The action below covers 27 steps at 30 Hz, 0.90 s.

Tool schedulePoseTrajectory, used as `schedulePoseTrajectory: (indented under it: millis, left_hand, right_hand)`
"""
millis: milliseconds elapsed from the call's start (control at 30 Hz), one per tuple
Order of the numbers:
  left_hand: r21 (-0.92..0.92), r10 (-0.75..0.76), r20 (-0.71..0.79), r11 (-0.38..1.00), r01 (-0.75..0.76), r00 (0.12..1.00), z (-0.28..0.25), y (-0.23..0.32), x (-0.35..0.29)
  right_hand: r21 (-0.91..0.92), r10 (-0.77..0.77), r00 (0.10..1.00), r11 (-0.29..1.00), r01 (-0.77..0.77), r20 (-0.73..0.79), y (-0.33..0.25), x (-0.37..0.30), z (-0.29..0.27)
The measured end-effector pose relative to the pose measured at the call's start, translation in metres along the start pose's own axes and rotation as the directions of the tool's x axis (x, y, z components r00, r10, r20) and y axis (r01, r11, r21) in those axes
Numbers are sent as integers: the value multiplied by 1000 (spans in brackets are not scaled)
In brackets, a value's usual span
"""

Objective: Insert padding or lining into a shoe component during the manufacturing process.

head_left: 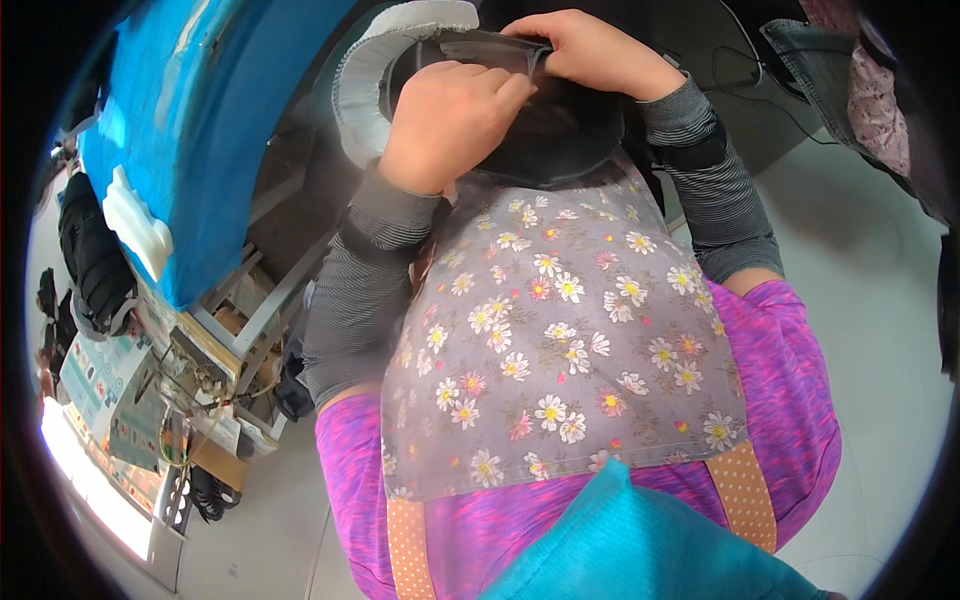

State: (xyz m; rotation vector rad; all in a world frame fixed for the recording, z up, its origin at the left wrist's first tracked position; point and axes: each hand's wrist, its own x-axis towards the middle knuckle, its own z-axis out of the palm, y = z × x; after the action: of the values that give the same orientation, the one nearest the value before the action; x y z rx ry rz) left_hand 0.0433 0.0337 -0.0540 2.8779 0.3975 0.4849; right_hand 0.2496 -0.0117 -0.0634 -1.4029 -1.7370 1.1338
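Near the top of the head view, both hands hold a piece of dark cloth (545, 150) that lies over my lap. My left hand (450, 115) is closed, its fingers curled down on the cloth's upper edge. My right hand (595, 52) pinches the same edge a little to the right, fingers bent. Between the two hands runs a pale line like a seam or strip. A thick white band (365, 95) with a ribbed edge curves round the left side of the dark cloth. Whether the band is joined to the cloth I cannot tell.
A bright blue covered surface (205, 130) stands to the left, with a white shaped pad (137, 222) at its edge. Beyond lie black padded items (95, 260) and a cluttered metal frame (245, 335). Dark denim and patterned cloth (870, 105) hang at upper right. Thin cables cross there.
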Motion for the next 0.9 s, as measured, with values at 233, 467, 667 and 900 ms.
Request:
schedulePoseTrajectory:
  millis: [233,467,667,900]
  left_hand:
    - [183,-85,-257,974,135,963,4,-14,5]
    - [151,-179,-296,961,231,938,12,-15,0]
    - [94,-193,-226,971,219,955,2,-24,2]
    - [25,-187,75,982,185,980,-41,-66,-22]
  right_hand:
    - [-103,-42,999,994,44,20,0,-5,0]
    - [-161,-62,998,985,63,14,2,-4,2]
    - [-362,-120,993,926,109,-8,-11,6,0]
    - [-97,-34,993,995,23,-116,-2,-1,-4]
